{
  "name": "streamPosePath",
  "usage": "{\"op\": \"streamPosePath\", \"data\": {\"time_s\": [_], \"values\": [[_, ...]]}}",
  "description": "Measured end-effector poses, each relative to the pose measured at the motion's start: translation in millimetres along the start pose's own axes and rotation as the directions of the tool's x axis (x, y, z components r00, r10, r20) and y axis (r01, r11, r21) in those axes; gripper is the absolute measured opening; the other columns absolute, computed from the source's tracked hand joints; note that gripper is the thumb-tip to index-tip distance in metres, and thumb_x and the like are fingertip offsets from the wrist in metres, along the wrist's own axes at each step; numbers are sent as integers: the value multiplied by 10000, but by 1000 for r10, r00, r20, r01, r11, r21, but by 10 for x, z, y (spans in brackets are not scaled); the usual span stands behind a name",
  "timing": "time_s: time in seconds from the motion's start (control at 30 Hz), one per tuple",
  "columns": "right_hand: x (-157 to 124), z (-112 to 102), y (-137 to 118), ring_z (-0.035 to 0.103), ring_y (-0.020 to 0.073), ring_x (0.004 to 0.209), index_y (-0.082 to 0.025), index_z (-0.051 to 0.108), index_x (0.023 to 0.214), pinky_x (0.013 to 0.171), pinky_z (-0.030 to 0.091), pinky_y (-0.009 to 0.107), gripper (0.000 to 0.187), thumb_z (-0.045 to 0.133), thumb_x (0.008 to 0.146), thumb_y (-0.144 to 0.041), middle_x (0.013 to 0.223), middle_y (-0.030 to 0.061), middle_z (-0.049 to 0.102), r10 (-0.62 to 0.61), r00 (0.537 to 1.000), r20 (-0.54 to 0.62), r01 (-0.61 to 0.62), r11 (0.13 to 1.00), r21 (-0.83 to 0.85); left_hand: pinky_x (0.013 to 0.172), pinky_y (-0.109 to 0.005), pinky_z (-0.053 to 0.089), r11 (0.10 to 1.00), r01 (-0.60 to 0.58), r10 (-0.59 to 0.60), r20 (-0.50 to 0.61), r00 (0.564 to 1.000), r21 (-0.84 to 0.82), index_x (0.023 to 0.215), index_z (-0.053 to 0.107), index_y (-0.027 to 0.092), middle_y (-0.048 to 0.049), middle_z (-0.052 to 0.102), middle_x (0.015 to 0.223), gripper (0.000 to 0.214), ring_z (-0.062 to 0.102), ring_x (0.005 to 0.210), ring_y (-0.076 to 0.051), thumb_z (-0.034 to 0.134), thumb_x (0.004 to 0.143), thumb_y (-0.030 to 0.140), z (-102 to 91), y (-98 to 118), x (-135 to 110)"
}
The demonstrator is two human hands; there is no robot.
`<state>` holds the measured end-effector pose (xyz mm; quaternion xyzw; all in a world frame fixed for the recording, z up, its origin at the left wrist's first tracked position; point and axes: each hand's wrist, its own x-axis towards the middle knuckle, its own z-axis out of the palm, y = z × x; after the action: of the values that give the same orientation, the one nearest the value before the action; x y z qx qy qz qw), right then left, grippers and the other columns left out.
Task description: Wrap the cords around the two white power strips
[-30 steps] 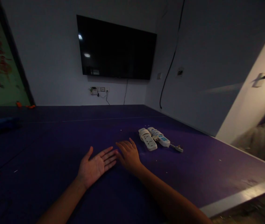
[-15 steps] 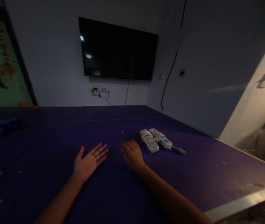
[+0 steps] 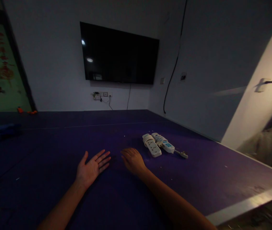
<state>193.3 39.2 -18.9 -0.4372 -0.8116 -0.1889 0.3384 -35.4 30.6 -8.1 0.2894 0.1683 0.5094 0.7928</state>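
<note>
Just right of the empty, loosely open right hand (image 3: 133, 160), farther from the empty, spread left hand (image 3: 89, 168), two power strips (image 3: 154, 149).

Two power strips (image 3: 153, 148) are placed side by side on the surface (image 3: 198, 182), beyond and right of the right hand (image 3: 133, 161). A plug (image 3: 183, 154) is positioned at their right. The left hand (image 3: 88, 170) is located apart, leftward. Behind, a television (image 3: 119, 54) is mounted above sockets (image 3: 105, 94).
</note>
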Motion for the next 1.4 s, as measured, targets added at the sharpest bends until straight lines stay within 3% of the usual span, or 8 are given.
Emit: {"op": "streamPosePath", "data": {"time_s": [0.17, 0.3, 0.57, 0.87, 1.0, 1.1, 1.2, 1.4], "values": [[-19, 42, 16, 625, 174, 872, -202, 637, 1013, 779, 452, 302, 205, 470, 899, -241, 972, 67, 685, 14, 1000, 6, -13, 999, -30, 575, -266, 513, 997, -22, 33, -160, 987, 71, 1021, 601, 97, -147, 679, 926, 337, 655, 685, -171, 474, 870, 369, -30, -43, 80], [-39, 52, 30, 616, 154, 630, -190, 629, 754, 570, 374, 235, 316, 471, 894, -425, 690, 39, 669, 185, 982, -29, -186, 978, -90, 311, -145, 185, 982, -71, 125, -319, 940, 174, 568, 470, 154, 79, 372, 412, 350, 285, 295, -17, 629, 783, 380, -52, -82, 138], [-23, 32, 97, 584, 125, 483, -185, 607, 627, 470, 178, 254, 452, 367, 941, -403, 566, 42, 659, 340, 939, 44, -321, 917, -236, 331, -189, 68, 990, -56, 96, -335, 937, 129, 477, 217, 183, 96, 189, 370, 554, 135, 289, -22, 556, 816, 460, 68, -50, 78], [-9, 15, 187, 606, 129, 535, -187, 602, 626, 485, 183, 272, 490, 308, 962, -387, 594, 44, 661, 404, 912, 67, -387, 904, -182, 335, -185, 49, 998, -15, 34, -347, 937, 56, 497, 246, 178, 91, 174, 378, 512, 127, 290, -25, 402, 908, 440, 136, -42, 68], [-19, -8, 253, 605, 132, 562, -179, 606, 658, 495, 227, 251, 482, 287, 966, -367, 599, 45, 650, 482, 874, 54, -473, 872, -127, 333, -168, 83, 994, -68, 94, -346, 933, 87, 562, 424, 158, 99, 190, 404, 410, 145, 305, -22, 411, 921, 353, 109, -39, 78], [-32, -35, 280, 626, 144, 630, -180, 636, 729, 537, 300, 233, 456, 271, 965, -317, 662, 44, 672, 485, 874, 40, -483, 874, -46, 339, -149, 162, 977, -148, 191, -332, 923, 151, 794, 590, 129, 92, 310, 442, 126, 222, 324, -18, 503, 865, 186, 95, -53, 77], [-34, -55, 272, 641, 161, 798, -191, 660, 901, 666, 394, 228, 379, 293, 949, -275, 830, 48, 704, 416, 909, -40, -412, 908, 71, 407, -159, 340, 960, -201, 261, -368, 893, 192, 888, 620, 111, 3, 553, 597, 231, 431, 416, -44, 492, 747, -19, 115, -75, 76], [-23, -27, 263, 617, 159, 888, -218, 637, 1073, 809, 444, 256, 484, 377, 730, 2, 954, 34, 702, 289, 945, -152, -261, 949, 179, 545, -215, 466, 957, -199, 275, -433, 858, 212, 463, 463, 122, -42, 616, 613, 299, 558, 540, -99, 352, 555, -140, 156, -82, 72]]}}
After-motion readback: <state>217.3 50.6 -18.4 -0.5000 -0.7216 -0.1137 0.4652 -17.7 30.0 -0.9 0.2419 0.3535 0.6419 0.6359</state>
